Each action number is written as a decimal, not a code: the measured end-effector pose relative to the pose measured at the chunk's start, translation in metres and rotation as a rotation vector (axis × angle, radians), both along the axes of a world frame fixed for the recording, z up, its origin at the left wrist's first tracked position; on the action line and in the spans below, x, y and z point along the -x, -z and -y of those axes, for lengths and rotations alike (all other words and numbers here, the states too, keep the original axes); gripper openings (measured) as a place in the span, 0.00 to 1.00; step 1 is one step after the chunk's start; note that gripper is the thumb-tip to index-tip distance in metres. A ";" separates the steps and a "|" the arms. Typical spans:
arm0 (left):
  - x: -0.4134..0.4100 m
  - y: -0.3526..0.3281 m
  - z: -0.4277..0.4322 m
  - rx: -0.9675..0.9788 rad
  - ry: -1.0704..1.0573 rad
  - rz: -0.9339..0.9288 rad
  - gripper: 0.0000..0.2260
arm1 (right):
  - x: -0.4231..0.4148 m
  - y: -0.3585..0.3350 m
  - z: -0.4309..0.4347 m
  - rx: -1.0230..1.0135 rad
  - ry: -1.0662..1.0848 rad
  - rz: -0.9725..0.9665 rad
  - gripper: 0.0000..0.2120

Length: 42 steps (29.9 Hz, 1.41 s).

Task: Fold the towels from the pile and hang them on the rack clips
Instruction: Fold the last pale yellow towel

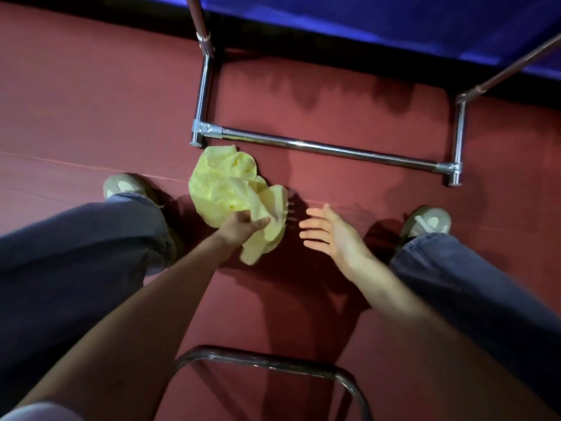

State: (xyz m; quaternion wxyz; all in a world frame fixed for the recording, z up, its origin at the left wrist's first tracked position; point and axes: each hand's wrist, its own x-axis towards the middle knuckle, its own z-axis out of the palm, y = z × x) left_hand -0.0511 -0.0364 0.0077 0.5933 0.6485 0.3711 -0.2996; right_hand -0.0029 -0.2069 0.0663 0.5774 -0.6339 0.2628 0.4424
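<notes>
Gripping a crumpled yellow towel [226, 189] just below the rack [328, 148] with your left hand [243, 227], right hand [328, 230] fingers spread and empty, you had folded and hung nothing.

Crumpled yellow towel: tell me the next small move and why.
Probably bring the open right hand across to catch a free edge of the crumpled yellow cloth towel. The left hand already has a grip on it, but it hangs bunched, so folding needs a second hold.
</notes>
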 end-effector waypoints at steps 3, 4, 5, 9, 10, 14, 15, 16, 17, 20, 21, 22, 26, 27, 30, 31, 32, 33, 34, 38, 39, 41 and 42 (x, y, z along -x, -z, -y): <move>0.000 -0.026 0.007 0.118 -0.101 0.006 0.31 | 0.010 -0.022 -0.006 0.013 -0.041 0.105 0.17; -0.003 -0.051 0.009 0.136 -0.125 0.011 0.37 | 0.014 -0.044 -0.008 -0.006 -0.050 0.146 0.16; -0.005 -0.066 0.011 0.179 -0.144 0.049 0.36 | 0.019 -0.059 -0.008 -0.028 -0.060 0.197 0.16; -0.006 -0.152 0.025 0.270 -0.123 0.266 0.08 | 0.037 -0.124 -0.011 -0.102 -0.128 0.331 0.08; -0.002 -0.172 0.026 0.276 -0.135 0.314 0.10 | 0.041 -0.140 -0.010 -0.098 -0.130 0.395 0.02; 0.025 -0.241 0.030 0.295 -0.098 0.428 0.22 | 0.065 -0.187 -0.007 -0.031 -0.112 0.671 0.18; 0.036 -0.268 0.030 0.279 -0.054 0.467 0.27 | 0.073 -0.205 -0.005 -0.029 -0.113 0.709 0.18; 0.042 -0.273 0.031 0.303 -0.051 0.488 0.29 | 0.075 -0.206 -0.003 -0.056 -0.093 0.729 0.17; 0.055 -0.298 0.032 0.288 -0.011 0.533 0.28 | 0.085 -0.223 -0.002 -0.063 -0.077 0.746 0.16; 0.092 -0.337 0.032 0.192 -0.037 0.691 0.14 | 0.111 -0.253 0.003 -0.081 -0.016 0.773 0.14; 0.099 -0.341 0.032 0.109 -0.020 0.763 0.10 | 0.114 -0.259 0.003 -0.103 0.022 0.755 0.14; 0.108 -0.347 0.030 0.031 -0.019 0.837 0.08 | 0.119 -0.268 0.003 -0.130 0.048 0.735 0.13; 0.142 -0.376 0.035 -0.169 0.188 1.079 0.21 | 0.137 -0.311 0.009 -0.300 -0.032 0.601 0.12; 0.150 -0.384 0.039 -0.212 0.283 1.144 0.22 | 0.143 -0.322 0.012 -0.304 -0.074 0.585 0.12; 0.157 -0.390 0.046 -0.292 0.359 1.276 0.17 | 0.152 -0.341 0.018 -0.315 -0.184 0.514 0.10; 0.162 -0.395 0.050 -0.320 0.345 1.300 0.15 | 0.159 -0.348 0.022 -0.311 -0.207 0.518 0.10; 0.162 -0.394 0.051 -0.336 0.325 1.309 0.13 | 0.161 -0.349 0.022 -0.307 -0.217 0.492 0.10; 0.166 -0.396 0.054 -0.342 0.317 1.306 0.11 | 0.167 -0.350 0.025 -0.288 -0.216 0.489 0.10; 0.167 -0.395 0.054 -0.353 0.308 1.304 0.09 | 0.169 -0.349 0.023 -0.279 -0.212 0.466 0.12; 0.179 -0.393 0.061 -0.343 0.218 1.224 0.07 | 0.189 -0.337 0.035 -0.323 -0.029 0.370 0.17; 0.180 -0.392 0.061 -0.316 0.160 1.194 0.08 | 0.195 -0.335 0.039 -0.400 -0.004 0.341 0.14; 0.183 -0.389 0.060 -0.286 0.049 1.144 0.09 | 0.207 -0.331 0.052 -0.614 0.022 0.323 0.18; 0.184 -0.389 0.059 -0.290 0.018 1.120 0.08 | 0.211 -0.329 0.057 -0.732 0.032 0.331 0.23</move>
